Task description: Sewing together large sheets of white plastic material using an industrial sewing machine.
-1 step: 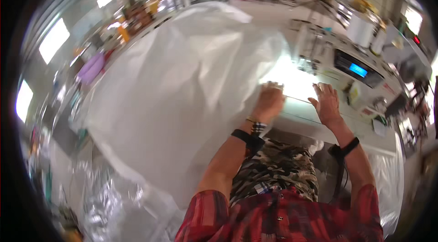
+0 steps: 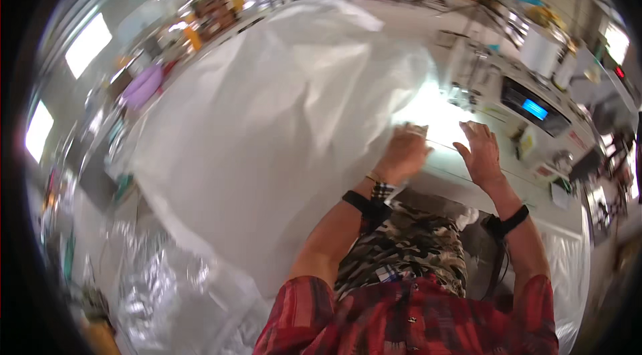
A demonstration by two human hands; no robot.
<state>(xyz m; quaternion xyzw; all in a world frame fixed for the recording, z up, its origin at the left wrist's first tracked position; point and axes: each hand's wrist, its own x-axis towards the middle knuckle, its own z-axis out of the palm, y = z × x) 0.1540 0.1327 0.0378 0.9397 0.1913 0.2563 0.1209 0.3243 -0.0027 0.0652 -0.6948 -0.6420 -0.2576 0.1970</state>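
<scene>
A large white sheet of thin, film-like material [image 2: 267,121] lies in soft folds across the table to my left. My left hand [image 2: 404,153] is palm down at the sheet's right edge, fingers reaching forward and thumb out to the side; its fingertips are blurred. My right hand [image 2: 481,154] is over the pale tabletop with fingers apart, holding nothing visible. Just beyond both hands, a bright lit patch [image 2: 435,114] washes out detail under the head of a sewing machine [image 2: 521,97], which has a small blue display. Whether my left fingers press on the sheet is unclear.
White thread cones [image 2: 540,51] stand behind the machine. Clear crinkled plastic [image 2: 164,288] hangs at the lower left, and more plastic sheeting [image 2: 562,275] hangs at the right. A purple basin [image 2: 142,86] sits at the far left. Racks and yellow goods fill the background.
The view has shifted slightly, so the table and machine appear further right and lower. My hands are a little closer together. The sheet keeps its shape.
</scene>
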